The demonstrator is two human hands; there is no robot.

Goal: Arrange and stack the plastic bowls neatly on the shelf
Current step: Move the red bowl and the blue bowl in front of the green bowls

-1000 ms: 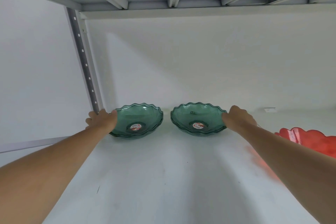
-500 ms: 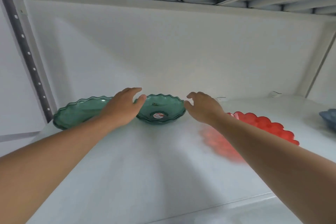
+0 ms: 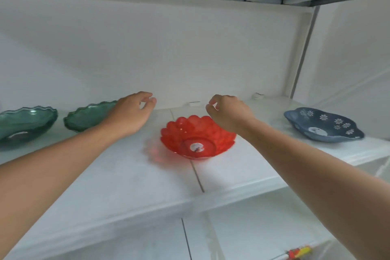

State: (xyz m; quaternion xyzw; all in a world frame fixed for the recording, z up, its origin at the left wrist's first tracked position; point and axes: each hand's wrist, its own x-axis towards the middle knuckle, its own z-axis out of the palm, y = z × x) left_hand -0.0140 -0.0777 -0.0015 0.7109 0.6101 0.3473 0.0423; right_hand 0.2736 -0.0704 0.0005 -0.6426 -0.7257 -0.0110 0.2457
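White shelf (image 3: 118, 192) bore the red bowl (image 3: 197, 137) upright, mouth up, between the empty left hand (image 3: 129, 114) and right hand (image 3: 229, 113), fingers loosely apart.

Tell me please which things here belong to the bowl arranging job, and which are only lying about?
Belong to the job:
far-left green bowl
second green bowl
red bowl
blue flowered dish
shelf
both hands, left and right, empty

Only lying about:
small white clips by the back wall
colourful item below the shelf

head cam | faces forward, slightly down | near white shelf (image 3: 126, 186) | single view
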